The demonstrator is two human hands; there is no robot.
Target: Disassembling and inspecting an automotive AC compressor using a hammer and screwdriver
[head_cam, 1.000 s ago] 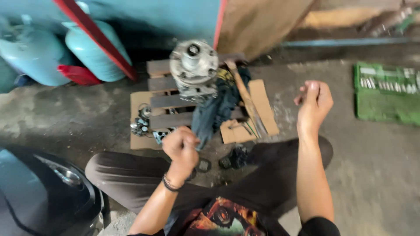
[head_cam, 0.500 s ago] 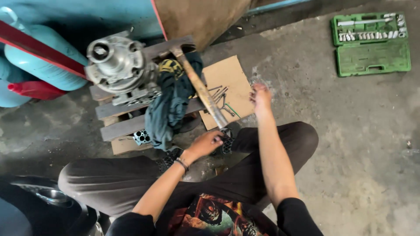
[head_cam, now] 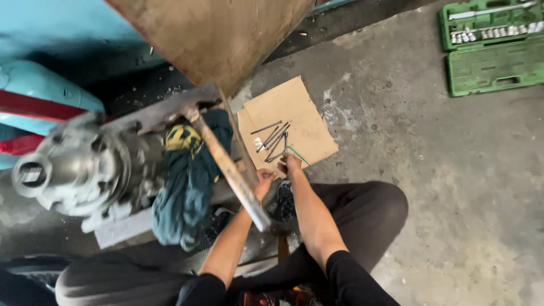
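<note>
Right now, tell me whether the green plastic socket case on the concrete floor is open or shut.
Open: the green plastic socket case lies spread flat, sockets and a ratchet showing in its upper half.

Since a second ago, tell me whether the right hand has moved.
Yes. The right hand came down from the air to the cardboard sheet, beside the long bolts.

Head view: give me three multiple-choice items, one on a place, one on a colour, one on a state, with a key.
1. Where do the long metal bolts lie?
A. on the cardboard sheet
B. in the socket case
C. on the rag

2. What colour is the socket case?
A. red
B. green
C. grey

3. How is the socket case?
A. shut
B. open
C. upside down

Key: 1 A, the bolts rest on the cardboard by the right hand. 2 B, both halves are green. 3 B, the sockets show in the upper half.
</note>
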